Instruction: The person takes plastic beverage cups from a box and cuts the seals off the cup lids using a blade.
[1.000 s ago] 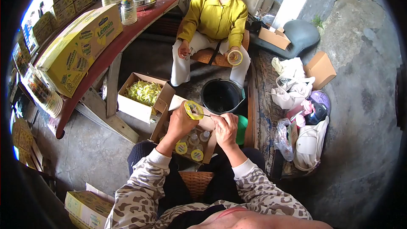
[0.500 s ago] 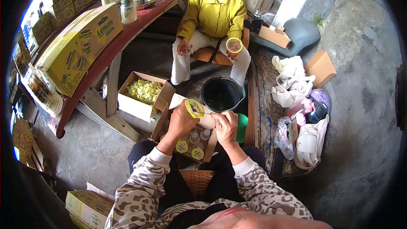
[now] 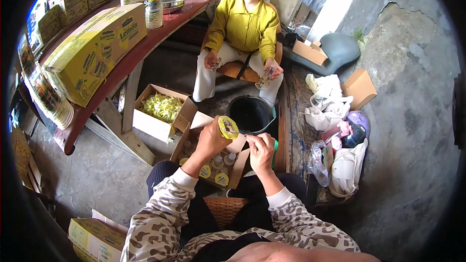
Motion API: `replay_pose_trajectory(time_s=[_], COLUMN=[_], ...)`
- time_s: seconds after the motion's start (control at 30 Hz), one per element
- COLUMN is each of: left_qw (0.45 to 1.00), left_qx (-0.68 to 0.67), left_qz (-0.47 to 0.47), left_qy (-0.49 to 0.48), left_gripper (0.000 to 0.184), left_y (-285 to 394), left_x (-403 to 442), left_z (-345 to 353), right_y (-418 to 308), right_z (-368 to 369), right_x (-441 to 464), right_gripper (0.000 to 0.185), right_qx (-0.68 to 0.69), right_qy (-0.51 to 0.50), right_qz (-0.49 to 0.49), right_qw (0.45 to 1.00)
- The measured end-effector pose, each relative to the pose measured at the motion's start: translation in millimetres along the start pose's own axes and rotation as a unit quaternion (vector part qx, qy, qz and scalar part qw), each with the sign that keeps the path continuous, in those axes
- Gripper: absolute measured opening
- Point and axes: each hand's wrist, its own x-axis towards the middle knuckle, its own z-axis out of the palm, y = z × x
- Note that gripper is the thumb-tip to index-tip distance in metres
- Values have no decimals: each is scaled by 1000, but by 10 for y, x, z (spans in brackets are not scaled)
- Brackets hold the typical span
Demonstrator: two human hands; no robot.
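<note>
My left hand point(image 3: 211, 141) is wrapped round a plastic cup with a yellow printed lid point(image 3: 228, 127), the lid tilted up towards me; the cup's body is mostly hidden by the fingers. Just to its right, my right hand point(image 3: 262, 151) pinches a thin tool whose kind I cannot make out, its tip a little apart from the lid. Below both hands, an open cardboard box point(image 3: 236, 171) holds several clear cups or bottles, some with the same yellow lids, such as one cup point(image 3: 221, 179) near the front.
A black bucket point(image 3: 273, 116) stands ahead, before a seated co-worker point(image 3: 245, 24) holding clear cups. Left of it, a carton point(image 3: 154, 124) contains yellow-green strips. A lemon-printed carton point(image 3: 97, 53) and stacked cups point(image 3: 154, 7) stand on the red table point(image 3: 127, 51). Bags point(image 3: 347, 165) lie right.
The right hand has drawn slightly away from the lid, and less of the thin tool shows. The co-worker's cup has tipped downward over the bucket side. My view has shifted a little.
</note>
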Motion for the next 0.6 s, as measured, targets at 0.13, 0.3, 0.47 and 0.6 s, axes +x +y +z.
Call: replay_pose_trajectory(time_s=[0.13,0.3,0.47,0.6], left_qw=[1000,1000,998,996], left_qx=[21,-1,-30,-52], left_qz=[2,30,58,69], left_qy=[-12,-10,-18,-19], left_gripper=[41,43,42,43], left_y=[88,18,44,94], left_x=[4,-17,-73,-97], left_z=[10,71,19,6], right_y=[88,16,-100,-178], right_z=[-12,-187,-315,-399], right_x=[-56,22,-17,-22], right_gripper=[21,20,20,21], right_qx=[-13,-19,-20,-24], right_qy=[-6,-33,-52,-62], right_qz=[-10,-9,-10,7], right_qw=[1000,999,998,998])
